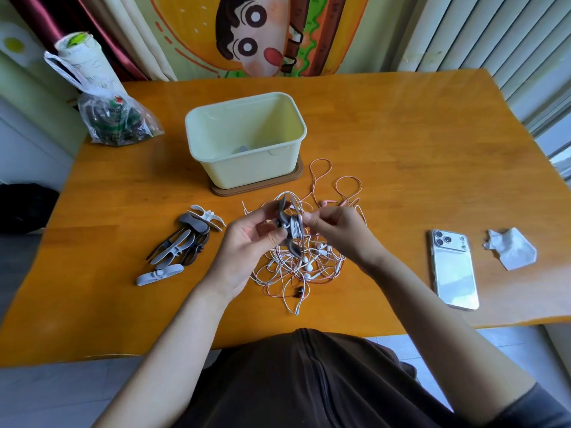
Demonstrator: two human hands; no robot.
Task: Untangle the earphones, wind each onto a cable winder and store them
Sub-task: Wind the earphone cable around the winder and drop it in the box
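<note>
The tangle of earphones (296, 270) lies on the table (386, 143), under both hands and slightly nearer the person. Above it the left hand (247, 242) grips a grey cable winder (289, 225). Its long axis runs near to far, with white cable wrapped crosswise round its middle. The right hand (335, 233), just right of the winder, pinches the loose cable. The storage box (247, 168) stands beyond, mouth up, straight ahead of the left hand.

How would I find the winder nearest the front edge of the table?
Find the pale green box on the orange table. Left of it and nearer the person lies a heap of cable winders. The nearest winder is light grey and lies crosswise below the heap, while the others fan upward.
</note>
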